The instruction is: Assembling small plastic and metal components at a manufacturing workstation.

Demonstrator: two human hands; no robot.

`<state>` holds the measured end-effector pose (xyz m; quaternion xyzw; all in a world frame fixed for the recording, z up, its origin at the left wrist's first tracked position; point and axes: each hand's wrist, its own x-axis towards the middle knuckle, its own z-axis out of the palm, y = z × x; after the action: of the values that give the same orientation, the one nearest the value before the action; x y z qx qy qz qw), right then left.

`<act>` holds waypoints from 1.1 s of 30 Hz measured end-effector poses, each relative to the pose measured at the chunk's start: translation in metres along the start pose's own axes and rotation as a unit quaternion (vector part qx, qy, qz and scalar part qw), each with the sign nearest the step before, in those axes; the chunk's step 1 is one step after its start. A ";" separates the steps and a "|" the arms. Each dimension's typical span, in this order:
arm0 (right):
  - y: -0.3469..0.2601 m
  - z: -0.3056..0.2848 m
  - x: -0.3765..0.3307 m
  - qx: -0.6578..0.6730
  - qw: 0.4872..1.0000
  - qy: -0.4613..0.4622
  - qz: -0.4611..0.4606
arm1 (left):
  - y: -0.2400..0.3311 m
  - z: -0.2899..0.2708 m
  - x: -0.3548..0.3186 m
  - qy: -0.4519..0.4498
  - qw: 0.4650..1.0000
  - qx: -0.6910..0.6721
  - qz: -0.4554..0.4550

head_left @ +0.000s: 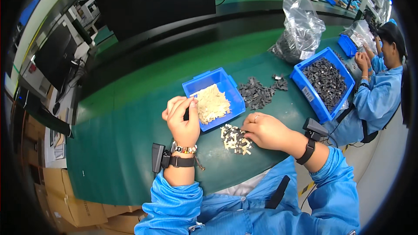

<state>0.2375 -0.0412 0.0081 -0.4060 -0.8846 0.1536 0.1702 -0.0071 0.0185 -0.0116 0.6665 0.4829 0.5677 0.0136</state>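
A mixed pile (235, 139) of small black and cream pieces lies loose on the green bench (130, 152), directly in front of the person. The right hand (267, 131) is lowered at the right edge of this pile, its fingertips at the outer pieces. Its grip is drawn nearly together; whether a piece is clamped in it cannot be told.

The small blue bin (204, 78) stands just beyond the mixed pile and contains a heap of cream pieces (213, 104). The left hand (180, 124) is raised at the near left side of this bin and hides part of its wall. Thumb and index finger are close to each other; whether this grip holds a piece cannot be told.

A black pile (257, 94) lies on the bench just right of the small bin. Farther right, the large blue bin (314, 104) is filled with black pieces (326, 78). Behind it stands a clear plastic bag (298, 28) with dark contents.

A black wrist unit (162, 159) is strapped to the left forearm; a matching unit (314, 128) is on the right. At the far right, a co-worker (383, 91) in blue is positioned beside the bench. Cardboard boxes (76, 200) are stacked at lower left.
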 end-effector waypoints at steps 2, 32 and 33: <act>-0.009 -0.004 -0.002 0.011 1.000 0.020 0.005 | -0.003 0.000 0.001 0.000 1.000 -0.011 0.000; -0.046 0.011 -0.020 0.021 0.993 0.087 0.075 | 0.001 0.002 0.001 0.008 0.998 -0.056 -0.014; -0.049 0.011 -0.017 0.031 0.993 0.097 0.062 | 0.002 0.003 0.001 0.010 0.998 -0.056 -0.015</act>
<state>0.2105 -0.0866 0.0159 -0.4677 -0.8318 0.1512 0.2577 -0.0043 0.0198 -0.0107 0.6516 0.4605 0.6002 0.0551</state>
